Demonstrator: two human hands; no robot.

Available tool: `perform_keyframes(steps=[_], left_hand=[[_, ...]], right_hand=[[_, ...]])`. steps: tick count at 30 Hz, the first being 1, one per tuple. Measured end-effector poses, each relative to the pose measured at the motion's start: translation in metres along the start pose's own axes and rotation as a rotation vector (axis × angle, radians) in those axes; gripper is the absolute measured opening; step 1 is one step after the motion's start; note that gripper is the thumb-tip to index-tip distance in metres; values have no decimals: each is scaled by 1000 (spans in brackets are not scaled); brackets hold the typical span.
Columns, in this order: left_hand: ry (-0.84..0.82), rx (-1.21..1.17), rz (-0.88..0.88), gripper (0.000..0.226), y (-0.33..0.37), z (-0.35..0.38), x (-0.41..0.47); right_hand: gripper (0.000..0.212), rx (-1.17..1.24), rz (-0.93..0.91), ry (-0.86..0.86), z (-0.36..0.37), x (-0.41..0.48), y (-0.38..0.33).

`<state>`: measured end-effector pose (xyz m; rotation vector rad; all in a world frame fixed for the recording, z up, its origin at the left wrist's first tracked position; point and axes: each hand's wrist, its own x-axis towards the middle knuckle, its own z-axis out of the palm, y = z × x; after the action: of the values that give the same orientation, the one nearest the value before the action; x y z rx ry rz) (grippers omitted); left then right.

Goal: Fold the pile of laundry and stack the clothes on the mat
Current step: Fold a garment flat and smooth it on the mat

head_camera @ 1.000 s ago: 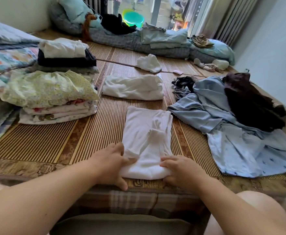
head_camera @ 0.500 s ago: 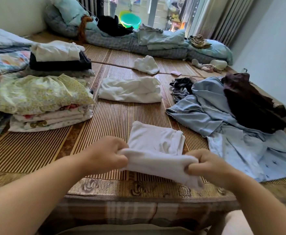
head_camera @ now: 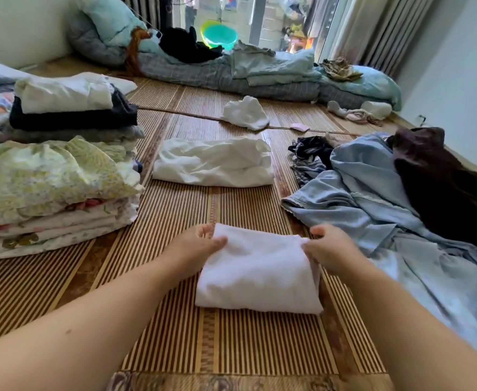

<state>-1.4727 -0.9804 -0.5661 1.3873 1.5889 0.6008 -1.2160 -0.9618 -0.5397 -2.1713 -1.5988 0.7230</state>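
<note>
A white garment (head_camera: 259,275), folded into a compact rectangle, lies on the striped bamboo mat (head_camera: 175,328) in front of me. My left hand (head_camera: 197,246) grips its far left corner, and my right hand (head_camera: 327,246) pinches its far right corner. A second folded white garment (head_camera: 211,162) lies further back on the mat. A tall stack of folded clothes (head_camera: 53,176) stands at the left. The unfolded pile, a light blue garment (head_camera: 372,198) with a dark brown one (head_camera: 443,190) on top, is at the right.
A small crumpled white cloth (head_camera: 245,112) lies further back at mid mat. Rolled bedding and quilts (head_camera: 259,71) line the far edge below the window, with a green basin (head_camera: 220,35) behind. A striped dark garment (head_camera: 310,156) sits beside the blue pile.
The long white garment was lifted by its near end and folded over away from me. It now lies as a short rectangle, with both hands at its far corners.
</note>
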Motion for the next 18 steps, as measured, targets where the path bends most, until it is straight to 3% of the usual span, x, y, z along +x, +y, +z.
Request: perform_keyframes(steps=[3, 6, 7, 11, 12, 15, 18], left_hand=[[49, 195, 13, 64, -10, 8, 8], [98, 239, -36, 55, -7, 17, 10], [86, 271, -59, 52, -6, 20, 8], [41, 356, -104, 60, -3, 28, 4], [44, 331, -88, 66, -4, 29, 5], [3, 191, -37, 96, 0, 30, 4], [-145, 82, -6, 98, 5, 26, 1]], right_hand=[[23, -67, 49, -31, 10, 6, 6], [61, -170, 156, -148, 12, 10, 5], [70, -147, 181, -182, 12, 11, 6], [63, 207, 257, -271, 5, 14, 1], [73, 185, 260, -299, 4, 14, 1], [102, -230, 189, -342, 7, 9, 5], [60, -259, 208, -417, 5, 5, 15]])
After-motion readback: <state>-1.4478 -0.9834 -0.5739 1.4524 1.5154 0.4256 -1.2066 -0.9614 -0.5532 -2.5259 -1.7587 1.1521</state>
